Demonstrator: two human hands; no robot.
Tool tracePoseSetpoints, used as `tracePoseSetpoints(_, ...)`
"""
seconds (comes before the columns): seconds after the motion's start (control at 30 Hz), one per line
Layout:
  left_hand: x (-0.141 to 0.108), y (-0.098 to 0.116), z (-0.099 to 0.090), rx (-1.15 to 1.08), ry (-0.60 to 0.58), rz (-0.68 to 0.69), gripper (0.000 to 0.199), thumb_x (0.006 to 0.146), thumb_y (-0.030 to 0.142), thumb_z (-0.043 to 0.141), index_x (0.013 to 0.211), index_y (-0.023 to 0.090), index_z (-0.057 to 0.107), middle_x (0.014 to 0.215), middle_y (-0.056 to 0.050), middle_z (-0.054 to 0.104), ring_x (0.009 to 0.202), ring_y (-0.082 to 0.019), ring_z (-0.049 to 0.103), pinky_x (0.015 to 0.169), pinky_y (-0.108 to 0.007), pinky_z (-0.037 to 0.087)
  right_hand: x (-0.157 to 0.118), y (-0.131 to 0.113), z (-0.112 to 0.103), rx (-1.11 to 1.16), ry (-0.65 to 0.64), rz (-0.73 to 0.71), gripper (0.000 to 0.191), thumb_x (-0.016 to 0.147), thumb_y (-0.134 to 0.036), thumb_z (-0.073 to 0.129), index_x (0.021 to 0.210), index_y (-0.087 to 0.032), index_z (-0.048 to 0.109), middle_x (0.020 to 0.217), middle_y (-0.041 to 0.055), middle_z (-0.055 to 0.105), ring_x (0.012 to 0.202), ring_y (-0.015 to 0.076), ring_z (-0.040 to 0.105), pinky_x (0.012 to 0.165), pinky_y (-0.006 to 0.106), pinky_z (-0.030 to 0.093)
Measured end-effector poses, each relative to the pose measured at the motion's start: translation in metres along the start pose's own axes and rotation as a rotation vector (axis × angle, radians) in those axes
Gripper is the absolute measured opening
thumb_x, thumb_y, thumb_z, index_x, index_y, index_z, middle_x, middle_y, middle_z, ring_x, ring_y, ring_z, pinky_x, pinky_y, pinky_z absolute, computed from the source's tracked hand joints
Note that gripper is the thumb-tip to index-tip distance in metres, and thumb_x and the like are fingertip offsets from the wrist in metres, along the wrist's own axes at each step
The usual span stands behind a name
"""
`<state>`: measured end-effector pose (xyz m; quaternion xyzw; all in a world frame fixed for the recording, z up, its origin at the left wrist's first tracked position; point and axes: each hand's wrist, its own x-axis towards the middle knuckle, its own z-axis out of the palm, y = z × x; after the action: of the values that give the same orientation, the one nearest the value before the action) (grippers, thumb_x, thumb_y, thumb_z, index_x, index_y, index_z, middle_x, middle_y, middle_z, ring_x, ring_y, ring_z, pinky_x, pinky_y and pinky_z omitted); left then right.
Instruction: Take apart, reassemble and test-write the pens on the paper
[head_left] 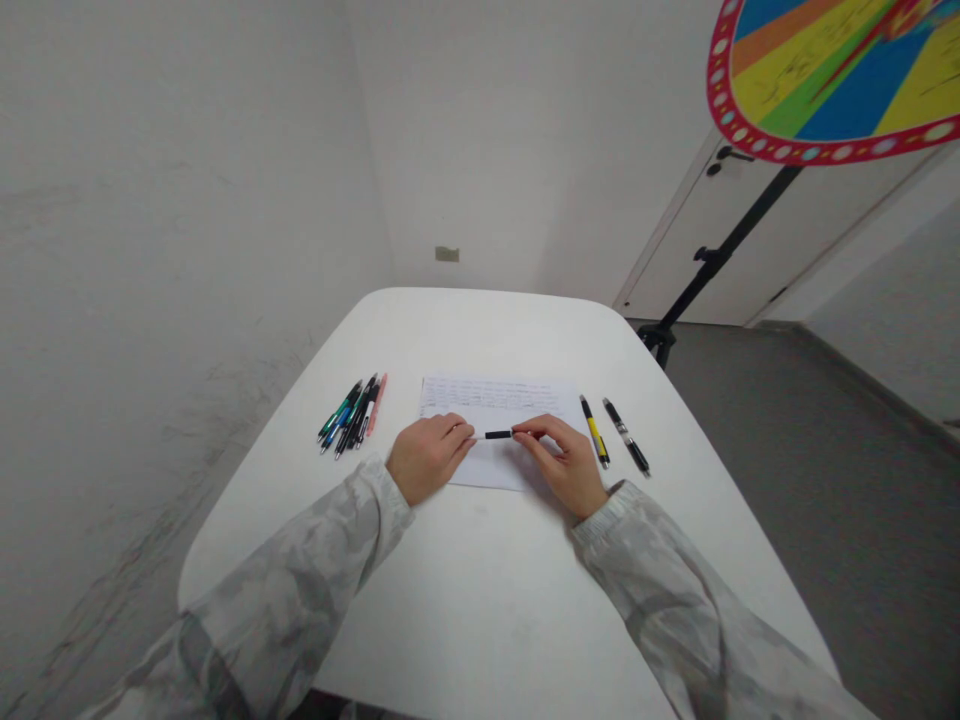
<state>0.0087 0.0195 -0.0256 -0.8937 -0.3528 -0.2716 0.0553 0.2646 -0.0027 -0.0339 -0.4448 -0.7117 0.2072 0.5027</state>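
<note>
A slim black and white pen (pixel 497 435) lies level between my hands, above a sheet of paper (pixel 480 470) with lines of handwriting on its upper part. My left hand (pixel 431 455) pinches the pen's left end between thumb and fingers. At the other end, the fingertips of my right hand (pixel 559 460) are closed on the dark tip. Just right of that hand lie a yellow and black pen (pixel 595 432) and a black pen with a silvery band (pixel 627 437).
Several pens (pixel 351 418) lie bunched on the table's left side, with a pink pen (pixel 377 405) at their edge. The white table (pixel 480 600) has rounded corners. Beyond its right edge, a colourful wheel (pixel 832 80) stands on a black stand (pixel 720 258) near a door.
</note>
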Motion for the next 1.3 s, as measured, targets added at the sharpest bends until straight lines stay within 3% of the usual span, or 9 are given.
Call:
tracePoseSetpoints(0.23, 0.0011, 0.0038, 0.0004, 0.045, -0.014, 0.03, 0.027, 0.114, 0.032, 0.043, 0.11, 0.02, 0.067, 0.104, -0.008, 0.074, 0.09, -0.02, 0.069, 0.08, -0.035, 0.057, 0.0006, 0.0018, 0.0011, -0.142, -0.094, 0.042, 0.037, 0.109, -0.04, 0.052, 0.077, -0.024, 0.06, 0.073, 0.0023, 0.064, 0.072, 0.0208, 0.061, 0.069, 0.036, 0.046)
tracePoseSetpoints(0.4, 0.0027, 0.0063, -0.0013, 0.057, -0.02, 0.041, 0.026, 0.114, 0.032, 0.043, 0.109, 0.02, 0.066, 0.104, -0.007, 0.074, 0.09, -0.019, 0.069, 0.079, -0.035, 0.055, 0.0013, -0.0042, 0.0005, -0.137, -0.142, 0.01, 0.03, 0.11, -0.037, 0.043, 0.087, -0.025, 0.057, 0.08, 0.0033, 0.062, 0.077, 0.0219, 0.059, 0.073, 0.036, 0.046)
tracePoseSetpoints(0.57, 0.0033, 0.0079, -0.0026, 0.05, 0.002, 0.046, 0.025, 0.114, 0.032, 0.044, 0.108, 0.02, 0.066, 0.103, -0.006, 0.074, 0.089, -0.019, 0.069, 0.079, -0.034, 0.054, 0.0021, -0.0049, 0.0009, -0.202, -0.175, -0.026, 0.041, 0.111, -0.037, 0.038, 0.072, -0.025, 0.046, 0.067, 0.0015, 0.055, 0.069, 0.0214, 0.054, 0.073, 0.038, 0.042)
tracePoseSetpoints(0.7, 0.0029, 0.0084, -0.0022, 0.056, 0.004, 0.042, 0.025, 0.114, 0.032, 0.045, 0.108, 0.02, 0.067, 0.102, -0.006, 0.074, 0.088, -0.019, 0.069, 0.078, -0.034, 0.054, 0.0015, -0.0028, 0.0012, -0.2, -0.145, -0.015, 0.037, 0.11, -0.039, 0.04, 0.078, -0.025, 0.051, 0.074, 0.0031, 0.06, 0.073, 0.0221, 0.056, 0.073, 0.037, 0.043)
tracePoseSetpoints(0.83, 0.0025, 0.008, -0.0011, 0.048, 0.026, 0.064, 0.022, 0.113, 0.032, 0.048, 0.109, 0.02, 0.066, 0.102, -0.006, 0.074, 0.088, -0.019, 0.069, 0.078, -0.035, 0.054, 0.0, -0.0014, 0.001, -0.231, -0.158, -0.024, 0.044, 0.111, -0.04, 0.039, 0.07, -0.025, 0.048, 0.065, 0.002, 0.056, 0.066, 0.0212, 0.053, 0.07, 0.037, 0.041)
tracePoseSetpoints(0.97, 0.002, 0.0079, -0.0004, 0.034, 0.045, 0.065, 0.021, 0.113, 0.031, 0.049, 0.108, 0.019, 0.066, 0.1, -0.005, 0.074, 0.087, -0.019, 0.069, 0.077, -0.034, 0.053, -0.0014, -0.0005, 0.0017, -0.202, -0.138, 0.008, 0.038, 0.111, -0.04, 0.04, 0.077, -0.025, 0.05, 0.072, 0.0023, 0.059, 0.07, 0.0206, 0.055, 0.069, 0.035, 0.041)
tracePoseSetpoints(1.07, 0.0017, 0.0083, 0.0001, 0.033, 0.054, 0.067, 0.022, 0.113, 0.032, 0.048, 0.107, 0.02, 0.066, 0.1, -0.005, 0.074, 0.086, -0.018, 0.069, 0.077, -0.034, 0.053, -0.0015, 0.0005, 0.0025, -0.23, -0.157, -0.002, 0.044, 0.111, -0.041, 0.04, 0.071, -0.025, 0.046, 0.065, 0.0012, 0.055, 0.065, 0.02, 0.052, 0.069, 0.036, 0.039)
tracePoseSetpoints(1.3, 0.001, 0.0068, 0.0027, 0.032, 0.072, 0.062, 0.022, 0.113, 0.032, 0.05, 0.107, 0.019, 0.067, 0.099, -0.004, 0.075, 0.084, -0.019, 0.069, 0.076, -0.034, 0.053, -0.0017, 0.0026, 0.0028, -0.222, -0.187, 0.018, 0.039, 0.11, -0.041, 0.041, 0.075, -0.025, 0.046, 0.07, 0.0022, 0.058, 0.069, 0.021, 0.053, 0.069, 0.036, 0.04)
